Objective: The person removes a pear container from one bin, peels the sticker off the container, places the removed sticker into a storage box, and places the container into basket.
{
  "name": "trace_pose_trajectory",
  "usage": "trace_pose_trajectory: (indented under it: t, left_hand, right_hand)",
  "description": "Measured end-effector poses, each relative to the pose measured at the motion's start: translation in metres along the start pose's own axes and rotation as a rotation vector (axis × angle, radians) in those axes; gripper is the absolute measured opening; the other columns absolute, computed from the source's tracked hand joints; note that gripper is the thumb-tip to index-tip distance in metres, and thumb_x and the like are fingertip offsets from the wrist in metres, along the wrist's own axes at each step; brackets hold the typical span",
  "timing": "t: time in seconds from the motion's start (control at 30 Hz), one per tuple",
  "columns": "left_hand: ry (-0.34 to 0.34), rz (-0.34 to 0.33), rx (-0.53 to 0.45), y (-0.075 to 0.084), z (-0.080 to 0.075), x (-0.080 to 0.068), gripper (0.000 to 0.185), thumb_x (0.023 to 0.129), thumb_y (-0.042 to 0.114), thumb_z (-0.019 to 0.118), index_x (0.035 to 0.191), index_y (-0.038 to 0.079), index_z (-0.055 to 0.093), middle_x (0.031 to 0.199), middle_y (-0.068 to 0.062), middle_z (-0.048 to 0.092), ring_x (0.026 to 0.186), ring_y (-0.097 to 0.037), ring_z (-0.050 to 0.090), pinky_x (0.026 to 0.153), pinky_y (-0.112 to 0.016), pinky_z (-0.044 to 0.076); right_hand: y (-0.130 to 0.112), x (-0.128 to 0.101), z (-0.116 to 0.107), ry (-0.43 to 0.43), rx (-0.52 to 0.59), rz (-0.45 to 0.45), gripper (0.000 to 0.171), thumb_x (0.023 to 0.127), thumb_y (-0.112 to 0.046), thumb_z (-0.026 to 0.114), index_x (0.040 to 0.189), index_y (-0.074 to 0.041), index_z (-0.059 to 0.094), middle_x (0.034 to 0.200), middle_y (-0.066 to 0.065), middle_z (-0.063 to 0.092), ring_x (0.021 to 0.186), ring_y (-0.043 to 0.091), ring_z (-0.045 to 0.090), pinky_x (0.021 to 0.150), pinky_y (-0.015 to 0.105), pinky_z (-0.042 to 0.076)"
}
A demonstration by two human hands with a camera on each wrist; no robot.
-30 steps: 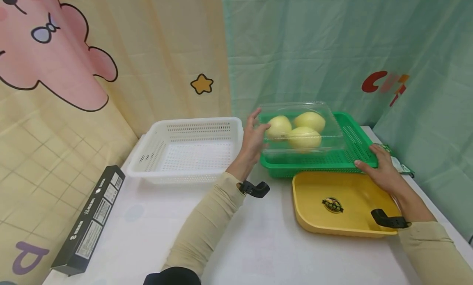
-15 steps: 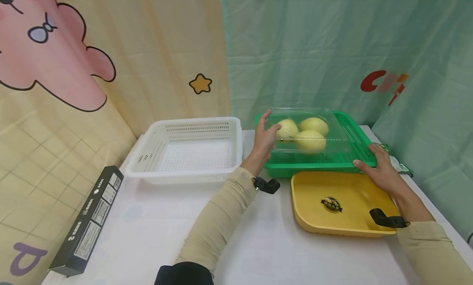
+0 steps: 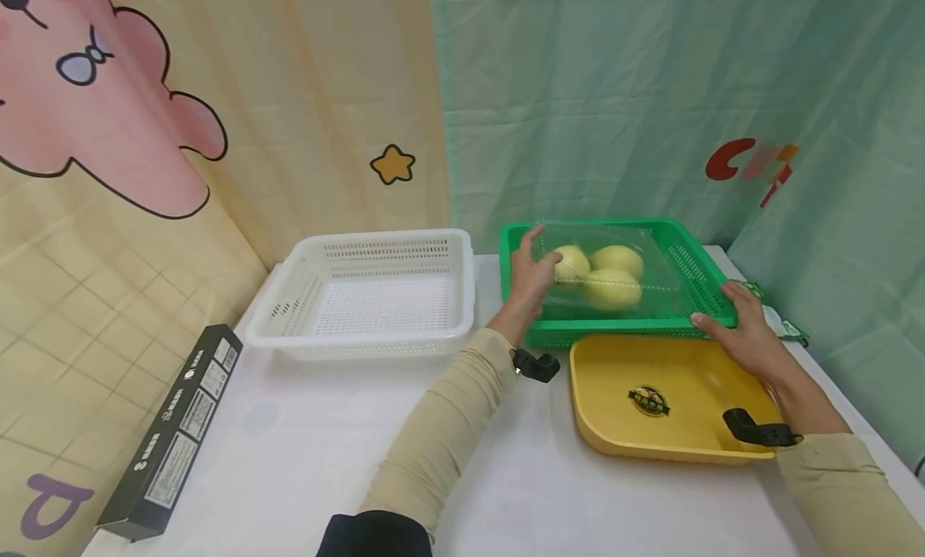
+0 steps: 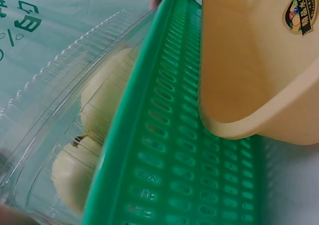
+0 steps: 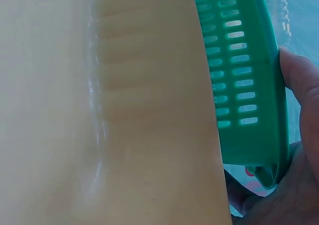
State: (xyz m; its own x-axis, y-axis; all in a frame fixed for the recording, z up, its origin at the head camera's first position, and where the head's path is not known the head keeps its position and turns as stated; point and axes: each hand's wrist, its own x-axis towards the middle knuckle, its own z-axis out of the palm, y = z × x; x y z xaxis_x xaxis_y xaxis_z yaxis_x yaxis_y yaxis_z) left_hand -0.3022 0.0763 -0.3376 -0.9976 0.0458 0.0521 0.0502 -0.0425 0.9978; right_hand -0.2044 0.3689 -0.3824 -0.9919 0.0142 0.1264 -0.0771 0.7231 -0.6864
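Observation:
My left hand [image 3: 531,282] grips the left end of a clear plastic box [image 3: 661,288], thumb and fingers spread over its side. Inside lie pale yellow round fruits [image 3: 613,290], one showing a dark stem end in the left wrist view. The box sits low within the green basket [image 3: 697,272], below the height of its back rim; whether it touches the bottom I cannot tell. At the basket's front right corner, my right hand [image 3: 751,328] holds the rim, with the thumb [image 5: 299,75] against the edge and fingers curled beneath.
A yellow tray [image 3: 694,428] with a round label stands right in front of the green basket. To the left is a white perforated basket [image 3: 383,300]. A long black box [image 3: 173,428] lies along the table's left edge. Curtains hang behind.
My left hand has moved right and down, bringing the clear box of fruit lower into the green basket. The right hand has stayed at the basket's corner.

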Motion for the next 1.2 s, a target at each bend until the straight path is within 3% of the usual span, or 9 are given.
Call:
trace_pose_trajectory:
  t: [0.23, 0.37, 0.5, 0.57, 0.63, 0.77, 1.0, 1.1, 1.2]
  left_hand:
    - [0.009, -0.009, 0.030, -0.006, 0.005, 0.000, 0.055, 0.091, 0.012, 0.054, 0.141, 0.031, 0.041, 0.151, -0.007, 0.031, 0.041, -0.009, 0.023, 0.041, -0.023, 0.028]
    - [0.011, -0.019, 0.054, -0.010, 0.008, 0.002, 0.055, 0.091, 0.013, 0.054, 0.141, 0.031, 0.041, 0.154, -0.007, 0.025, 0.044, -0.011, 0.025, 0.043, -0.023, 0.029]
    - [0.014, -0.048, 0.092, -0.015, 0.010, 0.002, 0.053, 0.092, 0.016, 0.054, 0.140, 0.034, 0.041, 0.153, -0.008, 0.024, 0.070, -0.017, 0.039, 0.046, -0.024, 0.031]
    - [0.010, -0.056, 0.102, -0.016, 0.011, 0.002, 0.052, 0.092, 0.017, 0.054, 0.138, 0.036, 0.041, 0.153, -0.008, 0.024, 0.084, -0.020, 0.039, 0.047, -0.025, 0.032]
    - [0.003, -0.057, 0.109, -0.017, 0.011, 0.002, 0.051, 0.093, 0.018, 0.054, 0.138, 0.037, 0.041, 0.153, -0.008, 0.023, 0.089, -0.022, 0.038, 0.047, -0.026, 0.032]
    - [-0.003, -0.058, 0.113, -0.017, 0.012, 0.003, 0.051, 0.093, 0.018, 0.053, 0.139, 0.037, 0.040, 0.155, -0.007, 0.021, 0.079, -0.024, 0.041, 0.046, -0.026, 0.031]
    - [-0.002, -0.059, 0.186, -0.018, 0.013, 0.005, 0.053, 0.092, 0.017, 0.052, 0.140, 0.036, 0.039, 0.154, -0.008, 0.021, 0.125, -0.034, 0.031, 0.062, -0.031, 0.037]
    - [-0.012, -0.063, 0.216, -0.019, 0.013, 0.005, 0.054, 0.092, 0.017, 0.053, 0.140, 0.035, 0.038, 0.154, -0.009, 0.021, 0.130, -0.036, 0.030, 0.067, -0.033, 0.038]
    - [-0.025, -0.068, 0.238, -0.019, 0.012, 0.004, 0.055, 0.092, 0.016, 0.054, 0.141, 0.034, 0.037, 0.154, -0.011, 0.022, 0.125, -0.033, 0.035, 0.066, -0.032, 0.039]
  right_hand:
    - [0.000, 0.000, 0.001, -0.002, 0.006, 0.001, 0.084, 0.097, -0.037, 0.048, 0.148, 0.005, -0.003, 0.153, 0.032, -0.014, 0.135, 0.059, -0.001, 0.102, 0.075, 0.007]
    - [0.000, 0.000, 0.001, 0.007, 0.008, -0.004, 0.083, 0.096, -0.037, 0.048, 0.149, 0.004, -0.003, 0.153, 0.030, -0.013, 0.136, 0.058, -0.001, 0.102, 0.076, 0.007]
    - [0.000, 0.001, 0.001, 0.006, 0.004, -0.005, 0.083, 0.096, -0.037, 0.048, 0.149, 0.004, -0.002, 0.153, 0.031, -0.012, 0.136, 0.058, -0.001, 0.102, 0.076, 0.007]
    - [0.000, 0.001, 0.001, 0.002, 0.003, -0.012, 0.083, 0.097, -0.037, 0.048, 0.149, 0.005, -0.002, 0.153, 0.031, -0.013, 0.136, 0.059, -0.001, 0.102, 0.076, 0.006]
    - [0.000, 0.001, 0.002, 0.001, 0.000, -0.011, 0.083, 0.097, -0.037, 0.048, 0.149, 0.004, -0.002, 0.153, 0.032, -0.013, 0.136, 0.059, -0.002, 0.102, 0.076, 0.006]
    - [0.001, 0.002, 0.001, 0.005, -0.004, -0.013, 0.083, 0.097, -0.036, 0.048, 0.149, 0.004, -0.002, 0.153, 0.031, -0.012, 0.136, 0.059, -0.001, 0.102, 0.076, 0.007]
    - [0.002, 0.001, 0.001, 0.010, -0.002, -0.008, 0.084, 0.096, -0.037, 0.049, 0.149, 0.004, -0.002, 0.153, 0.031, -0.012, 0.136, 0.058, -0.001, 0.102, 0.075, 0.006]
    - [0.002, 0.001, 0.001, 0.009, -0.001, -0.007, 0.084, 0.096, -0.037, 0.049, 0.149, 0.005, -0.002, 0.153, 0.032, -0.012, 0.136, 0.058, -0.001, 0.103, 0.075, 0.005]
    - [0.001, 0.001, 0.000, 0.005, 0.000, -0.007, 0.084, 0.097, -0.036, 0.048, 0.149, 0.004, -0.002, 0.153, 0.032, -0.013, 0.136, 0.058, -0.001, 0.103, 0.075, 0.005]
